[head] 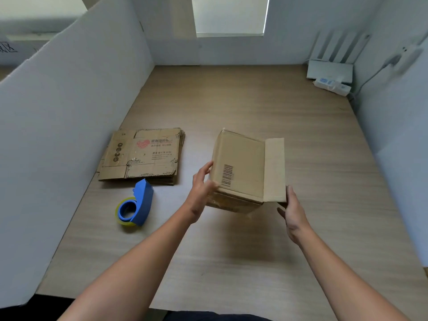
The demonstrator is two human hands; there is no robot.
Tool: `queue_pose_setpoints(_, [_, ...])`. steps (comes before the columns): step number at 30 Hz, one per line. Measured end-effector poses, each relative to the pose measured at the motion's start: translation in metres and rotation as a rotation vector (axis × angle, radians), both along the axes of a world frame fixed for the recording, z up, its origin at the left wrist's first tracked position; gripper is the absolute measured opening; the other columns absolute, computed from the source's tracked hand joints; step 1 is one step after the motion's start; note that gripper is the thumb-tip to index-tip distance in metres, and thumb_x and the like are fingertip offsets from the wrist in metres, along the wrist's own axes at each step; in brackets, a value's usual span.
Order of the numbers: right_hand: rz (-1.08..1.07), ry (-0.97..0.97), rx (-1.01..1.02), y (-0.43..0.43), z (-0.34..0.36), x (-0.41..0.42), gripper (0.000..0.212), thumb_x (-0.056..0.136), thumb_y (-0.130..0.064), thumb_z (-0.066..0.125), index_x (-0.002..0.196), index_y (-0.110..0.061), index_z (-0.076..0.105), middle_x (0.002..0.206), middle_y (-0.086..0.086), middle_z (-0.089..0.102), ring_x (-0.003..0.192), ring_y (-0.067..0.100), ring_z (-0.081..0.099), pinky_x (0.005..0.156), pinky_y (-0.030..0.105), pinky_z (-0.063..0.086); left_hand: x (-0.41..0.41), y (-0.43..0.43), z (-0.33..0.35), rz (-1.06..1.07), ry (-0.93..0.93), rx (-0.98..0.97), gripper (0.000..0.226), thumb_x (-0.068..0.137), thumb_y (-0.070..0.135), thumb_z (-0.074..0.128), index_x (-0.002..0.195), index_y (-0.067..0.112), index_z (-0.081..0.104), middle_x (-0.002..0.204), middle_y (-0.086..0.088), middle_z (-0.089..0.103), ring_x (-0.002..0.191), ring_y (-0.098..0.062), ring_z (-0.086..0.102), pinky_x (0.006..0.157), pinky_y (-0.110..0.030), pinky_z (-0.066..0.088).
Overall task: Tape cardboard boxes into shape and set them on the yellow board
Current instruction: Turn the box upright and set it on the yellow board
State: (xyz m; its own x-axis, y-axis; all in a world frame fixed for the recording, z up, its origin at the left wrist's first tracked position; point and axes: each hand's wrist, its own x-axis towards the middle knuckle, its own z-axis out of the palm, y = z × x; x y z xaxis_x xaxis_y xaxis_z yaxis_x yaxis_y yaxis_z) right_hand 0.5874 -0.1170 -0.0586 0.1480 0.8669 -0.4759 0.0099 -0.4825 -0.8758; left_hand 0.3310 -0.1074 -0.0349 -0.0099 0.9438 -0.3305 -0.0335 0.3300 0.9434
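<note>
Wood desk [231, 251] underneath; white partitions [69, 112] left of left hand [201, 186], beyond, right; bright window [229, 15] far ahead.

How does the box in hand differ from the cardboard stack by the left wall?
The held box is folded up, one flap open; the flat stack is unfolded. The held box is tilted in the left hand, right hand at its flap; the flat stack lies on the table. The held box shows a barcode; the flat stack a red heart print. Both are brown cardboard.
</note>
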Motion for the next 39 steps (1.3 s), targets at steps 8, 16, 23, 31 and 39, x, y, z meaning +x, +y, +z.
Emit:
queue_pose_setpoints(8, [0.142, 0.124, -0.029, -0.011, 0.014, -0.018, 0.037, 0.109, -0.045, 0.029, 0.125, -0.035, 0.061, 0.132, -0.008, 0.063, 0.126, 0.009, 0.055, 0.085, 0.02, 0.043, -0.004, -0.014, -0.024, 0.081, 0.036, -0.279, 0.039, 0.103, 0.028, 0.044, 0.141, 0.034, 0.045, 0.143, 0.001, 0.052, 0.133, -0.023, 0.049, 0.103, -0.049, 0.048])
queue_pose_setpoints(16, [0.543, 0.162, 0.096, -0.011, 0.029, -0.049, 0.043, 0.105, -0.023, 0.041, 0.148, -0.023, 0.047, 0.142, -0.013, 0.055, 0.127, -0.013, 0.049, 0.095, 0.001, 0.035, 0.018, -0.008, 0.015, -0.064, 0.365, -0.09, 0.102, 0.069, 0.086, 0.054, 0.153, 0.028, 0.04, 0.158, -0.001, 0.036, 0.145, -0.017, 0.036, 0.116, -0.037, 0.033])
queue_pose_setpoints(23, [0.711, 0.082, 0.129, 0.003, 0.032, -0.069, 0.053, 0.087, -0.012, 0.047, 0.137, -0.028, 0.056, 0.138, -0.007, 0.062, 0.131, 0.001, 0.052, 0.105, 0.015, 0.039, 0.001, -0.001, 0.027, 0.065, 0.32, -0.17, 0.048, 0.09, 0.039, 0.064, 0.136, 0.03, 0.055, 0.134, 0.002, 0.063, 0.116, -0.018, 0.06, 0.095, -0.038, 0.052])
queue_pose_setpoints(31, [0.702, -0.378, 0.324, 0.015, 0.034, -0.057, 0.024, 0.099, -0.033, 0.053, 0.113, -0.031, 0.072, 0.096, -0.012, 0.074, 0.093, 0.005, 0.067, 0.089, 0.033, 0.053, -0.051, -0.016, 0.028, 0.021, 0.634, 0.008, 0.079, 0.099, 0.005, 0.047, 0.158, 0.047, 0.015, 0.161, 0.008, 0.026, 0.135, -0.015, 0.046, 0.113, -0.038, 0.043])
queue_pose_setpoints(39, [0.7, -0.649, 0.542, -0.011, 0.027, -0.1, 0.017, 0.1, -0.036, 0.049, 0.104, -0.026, 0.062, 0.096, -0.01, 0.062, 0.095, 0.01, 0.052, 0.108, 0.037, 0.034, -0.075, -0.016, 0.005, -0.258, 1.417, 0.033, 0.055, 0.098, 0.059, 0.05, 0.149, 0.039, 0.043, 0.169, 0.005, -0.008, 0.155, -0.026, -0.016, 0.123, -0.056, 0.007])
